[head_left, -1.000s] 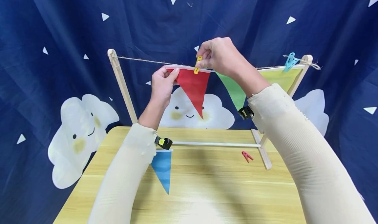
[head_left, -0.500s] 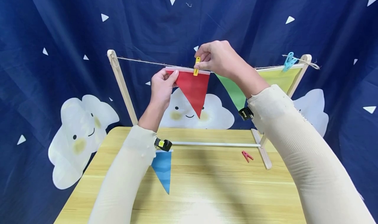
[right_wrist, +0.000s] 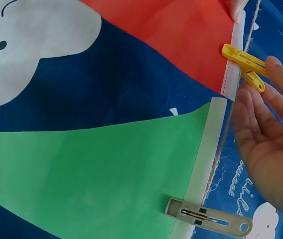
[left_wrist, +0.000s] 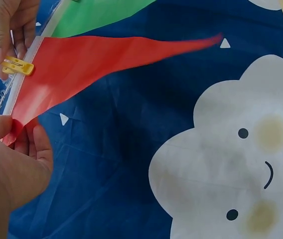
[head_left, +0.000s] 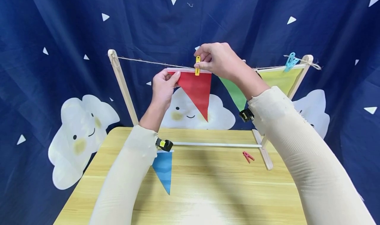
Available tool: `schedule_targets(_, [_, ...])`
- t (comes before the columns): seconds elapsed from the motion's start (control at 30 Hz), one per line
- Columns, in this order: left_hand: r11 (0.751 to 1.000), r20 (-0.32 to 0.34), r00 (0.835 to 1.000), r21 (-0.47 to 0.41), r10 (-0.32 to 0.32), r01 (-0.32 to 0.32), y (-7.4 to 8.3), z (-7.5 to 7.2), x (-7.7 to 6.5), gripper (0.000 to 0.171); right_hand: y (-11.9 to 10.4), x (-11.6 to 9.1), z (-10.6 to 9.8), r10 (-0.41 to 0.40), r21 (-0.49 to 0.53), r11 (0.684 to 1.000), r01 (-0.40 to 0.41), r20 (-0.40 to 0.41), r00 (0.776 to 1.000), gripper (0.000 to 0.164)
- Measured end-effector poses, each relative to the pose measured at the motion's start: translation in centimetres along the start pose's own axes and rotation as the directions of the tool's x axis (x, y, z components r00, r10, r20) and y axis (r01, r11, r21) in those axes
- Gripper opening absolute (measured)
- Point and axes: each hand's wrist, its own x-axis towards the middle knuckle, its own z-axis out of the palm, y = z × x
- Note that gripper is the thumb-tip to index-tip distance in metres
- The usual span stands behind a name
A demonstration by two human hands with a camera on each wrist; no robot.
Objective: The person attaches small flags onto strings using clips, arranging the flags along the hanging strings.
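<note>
Head view, left hand (head_left: 163, 86): we pinch the white-edged left corner of one red triangular cloth flag (head_left: 198, 89).
Right hand (head_left: 219, 60): we pinch one yellow plastic clip (head_left: 197, 69), which straddles that white edge beside the beige twine (head_left: 154, 62).
Twine: right of the red flag hang one green triangular cloth flag (head_left: 235, 91), with one grey plastic clip (right_wrist: 209, 217), and one yellow cloth flag (head_left: 280, 80), with one light-blue plastic clip (head_left: 291, 61).
Wooden tabletop (head_left: 225, 185): one blue triangular cloth flag (head_left: 165, 170), partly behind our sleeve (head_left: 126, 172), and one pink plastic clip (head_left: 246, 156).
Count: four flags, four clips.
</note>
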Motion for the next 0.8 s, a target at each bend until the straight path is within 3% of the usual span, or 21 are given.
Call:
schedule_targets(0.6, [0.999, -0.013, 0.999, -0.018, -0.033, 0.033, -0.4, -0.3, -0.1, 0.016, 0.8, -0.6, 0.0, 0.022, 0.082, 0.996, -0.02, -0.013, 1.0, 0.056])
schedule_targets(0.8, [1.0, -0.022, 0.999, -0.003, -0.028, 0.028, -0.5, -0.7, -1.0, 0.028, 1.0, -1.8, 0.3, 0.03, 0.117, 0.993, -0.021, -0.072, 0.997, 0.062])
